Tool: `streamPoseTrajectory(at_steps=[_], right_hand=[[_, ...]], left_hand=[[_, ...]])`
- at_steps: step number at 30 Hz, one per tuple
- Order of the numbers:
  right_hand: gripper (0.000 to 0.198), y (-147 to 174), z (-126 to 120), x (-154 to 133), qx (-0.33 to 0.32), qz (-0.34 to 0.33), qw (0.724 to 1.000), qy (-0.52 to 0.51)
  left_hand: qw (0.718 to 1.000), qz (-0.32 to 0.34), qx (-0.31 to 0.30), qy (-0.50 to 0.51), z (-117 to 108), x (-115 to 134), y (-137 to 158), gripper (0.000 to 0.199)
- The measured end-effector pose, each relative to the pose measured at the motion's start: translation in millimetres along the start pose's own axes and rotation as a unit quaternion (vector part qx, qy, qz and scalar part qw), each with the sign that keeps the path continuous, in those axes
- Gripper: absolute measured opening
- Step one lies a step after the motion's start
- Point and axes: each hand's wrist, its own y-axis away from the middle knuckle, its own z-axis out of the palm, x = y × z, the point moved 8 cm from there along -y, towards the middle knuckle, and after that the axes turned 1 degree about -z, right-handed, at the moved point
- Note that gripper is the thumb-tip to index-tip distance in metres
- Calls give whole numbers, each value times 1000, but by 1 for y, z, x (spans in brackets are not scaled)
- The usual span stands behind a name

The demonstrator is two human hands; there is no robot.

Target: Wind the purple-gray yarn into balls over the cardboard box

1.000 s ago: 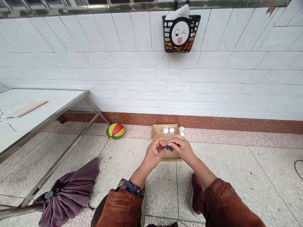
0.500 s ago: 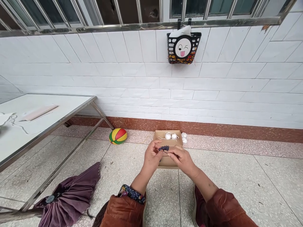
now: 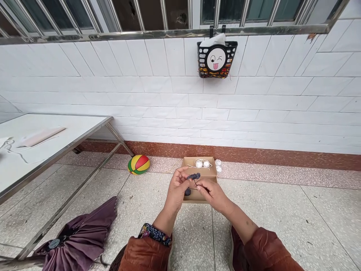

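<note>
A small bundle of dark yarn (image 3: pixel 194 176) is pinched in my left hand (image 3: pixel 178 185), held above a cardboard box (image 3: pixel 201 198). The fingers of my right hand (image 3: pixel 209 190) are closed on a thin dark strand that runs from the bundle. Below my left hand, a dark ball (image 3: pixel 187 192) shows partly inside the box. Two white balls of string (image 3: pixel 199 163) lie on the far part of the box, with loose white ends around them. Beside the box's right edge are more white balls (image 3: pixel 218 165) on the floor.
A red, yellow and green ball (image 3: pixel 138 164) rests by the leg of a white-topped table (image 3: pixel 73 124) at left. A folded purple umbrella (image 3: pixel 81 237) lies below it. A black basket (image 3: pixel 217 60) hangs from the window bars.
My right hand has moved slightly down and away from the bundle with the strand. The dark ball in the box shows more now. The view has shifted slightly.
</note>
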Motion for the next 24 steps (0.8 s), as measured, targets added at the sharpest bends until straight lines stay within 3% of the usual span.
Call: streamPoseTrajectory(at_steps=[2,5,8,10,13,17,24], right_hand=[[18,-1,-5,-5,2,-15,1000,2],[18,-4,-22,1,48,-10,999,17],[19,-6,-35,15,91,10,996,-5],[20,-6,-34,22,89,22,995,-29],[20,-3,-23,23,63,37,996,-43],[16,2,-12,21,42,80,995,-49],[29,3,-11,31,54,158,976,-137]], left_hand=[[998,5,10,-62,-4,-3,-2,41],[990,2,-46,-134,5,-6,2,40],[983,-31,-152,-95,24,-10,11,39],[981,-60,-181,-22,32,-11,15,42],[988,-78,-123,54,26,-11,11,47],[996,-67,-39,44,14,-15,3,38],[997,-43,-60,-30,20,-18,3,27]])
